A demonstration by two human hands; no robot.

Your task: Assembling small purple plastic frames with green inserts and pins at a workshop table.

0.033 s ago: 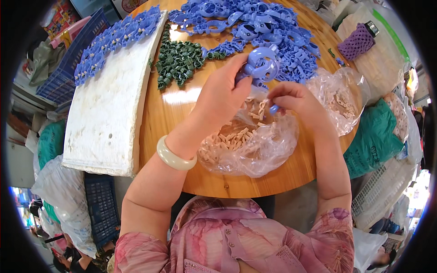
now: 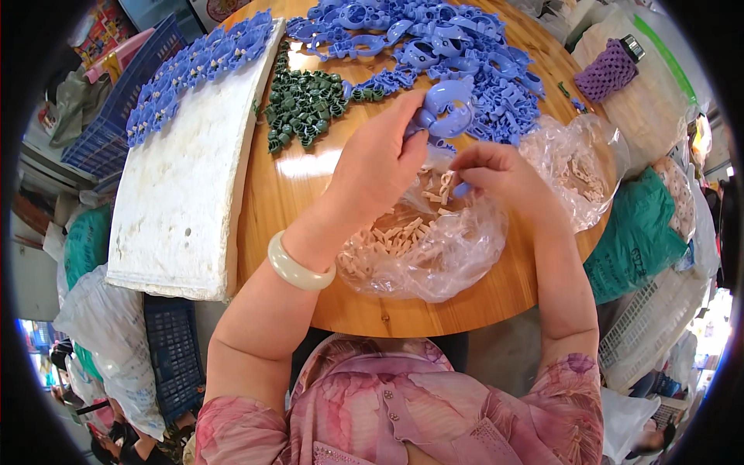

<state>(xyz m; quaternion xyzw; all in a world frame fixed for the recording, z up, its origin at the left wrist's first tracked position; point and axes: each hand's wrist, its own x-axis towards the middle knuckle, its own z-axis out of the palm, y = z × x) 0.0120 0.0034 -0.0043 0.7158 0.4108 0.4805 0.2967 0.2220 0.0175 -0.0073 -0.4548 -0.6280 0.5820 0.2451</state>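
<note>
My left hand (image 2: 386,151), a pale bangle (image 2: 293,263) on its wrist, is closed on a glossy blue plastic part (image 2: 451,99) with a rounded ring shape. Close by on the right, my right hand (image 2: 500,177) pinches a small blue piece (image 2: 462,189), mostly covered by the fingers. Both hands hover over an opened clear plastic bag (image 2: 457,267) of small beige pegs (image 2: 397,239). Just beyond the held part spreads a heap of blue plastic parts (image 2: 442,46). Dark green pieces (image 2: 306,105) are piled farther left.
A white foam board (image 2: 182,201) lies along the table's left side, rows of blue assembled pieces (image 2: 198,66) on its far part. A second clear bag (image 2: 577,167) with beige pieces and a purple knitted-cover bottle (image 2: 608,74) stand right. Sacks and crates surround the round wooden table (image 2: 387,318).
The ring-shaped blue part has turned slightly in my left hand. My right hand has shifted a little to the left, and its fingers now cover more of the small blue piece.
</note>
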